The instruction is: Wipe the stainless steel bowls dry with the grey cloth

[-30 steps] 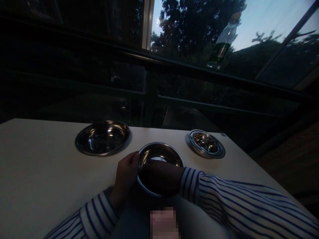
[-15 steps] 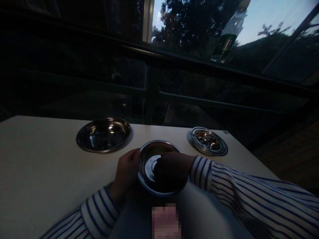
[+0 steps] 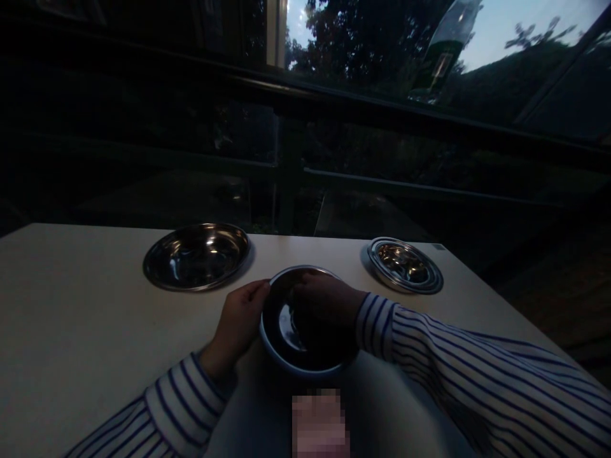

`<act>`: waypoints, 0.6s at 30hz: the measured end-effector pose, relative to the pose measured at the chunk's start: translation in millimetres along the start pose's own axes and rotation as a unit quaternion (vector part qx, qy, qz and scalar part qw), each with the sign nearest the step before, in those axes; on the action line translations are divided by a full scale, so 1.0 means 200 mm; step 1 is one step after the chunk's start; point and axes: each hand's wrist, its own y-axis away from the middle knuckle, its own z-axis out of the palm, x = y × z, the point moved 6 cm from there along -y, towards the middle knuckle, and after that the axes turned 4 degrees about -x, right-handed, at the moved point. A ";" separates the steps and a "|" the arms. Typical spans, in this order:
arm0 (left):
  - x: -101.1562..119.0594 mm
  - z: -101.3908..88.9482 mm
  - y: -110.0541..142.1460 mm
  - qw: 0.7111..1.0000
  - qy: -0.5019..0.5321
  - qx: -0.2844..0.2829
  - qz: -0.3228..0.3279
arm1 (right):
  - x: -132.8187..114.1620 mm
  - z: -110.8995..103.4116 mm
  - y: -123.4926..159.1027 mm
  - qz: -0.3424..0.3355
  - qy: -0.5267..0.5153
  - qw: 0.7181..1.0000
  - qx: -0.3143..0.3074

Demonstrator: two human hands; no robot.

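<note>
A round stainless steel bowl (image 3: 287, 326) is held over my lap at the near edge of the table, its open top tilted towards me. My left hand (image 3: 242, 321) grips the bowl's left rim, thumb uppermost and fingers closed round the edge. Inside the bowl is my right hand (image 3: 327, 299), reaching in from the right with its fingers curled near the far inner wall. Deep shadow hides the fingertips and anything they may hold.
On the white table (image 3: 95, 312), a wide shallow steel dish (image 3: 198, 257) lies at the back left. Smaller stacked steel dishes (image 3: 405, 264) sit at the back right. Beyond the table stand a dark railing (image 3: 296, 95) and a green-labelled plastic bottle (image 3: 439, 60).
My right hand has shifted inside the bowl, towards its far wall. My left hand keeps its hold on the rim, and the bowl has moved slightly left. The camera view has shifted a little.
</note>
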 end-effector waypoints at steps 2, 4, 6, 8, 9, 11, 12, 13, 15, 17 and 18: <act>0.00 0.01 0.00 1.000 0.017 -0.003 -0.008 | 0.02 0.00 0.02 0.016 0.006 1.000 -0.003; 0.00 0.02 0.01 0.999 0.031 -0.013 -0.015 | 0.02 -0.01 0.04 0.023 0.009 1.000 -0.002; 0.00 0.03 0.02 0.999 0.039 -0.022 -0.018 | 0.00 -0.01 0.03 0.029 0.007 1.000 0.005; 0.01 0.04 0.03 0.998 0.047 -0.027 -0.016 | -0.02 -0.01 0.01 0.028 0.001 0.999 0.015; 0.01 0.04 0.03 0.998 0.051 -0.029 -0.014 | -0.04 -0.01 -0.01 0.022 -0.004 1.000 0.019; 0.01 0.04 0.02 0.998 0.053 -0.026 -0.006 | -0.09 -0.01 -0.05 -0.003 -0.015 1.000 0.016; 0.01 0.03 0.02 0.998 0.051 -0.023 -0.002 | -0.12 0.00 -0.06 -0.020 -0.021 1.000 0.010; 0.01 0.02 0.01 0.999 0.050 -0.020 0.002 | -0.14 0.00 -0.07 -0.038 -0.027 0.999 0.000; 0.00 0.00 0.00 0.999 0.053 -0.009 0.003 | -0.19 0.01 -0.07 -0.070 -0.036 0.997 -0.027; 0.00 -0.01 0.00 0.998 0.061 -0.005 -0.001 | -0.23 0.02 -0.05 -0.096 -0.042 0.993 -0.059; -0.01 -0.01 -0.01 0.998 0.062 -0.005 -0.003 | -0.24 0.02 -0.03 -0.106 -0.043 0.991 -0.074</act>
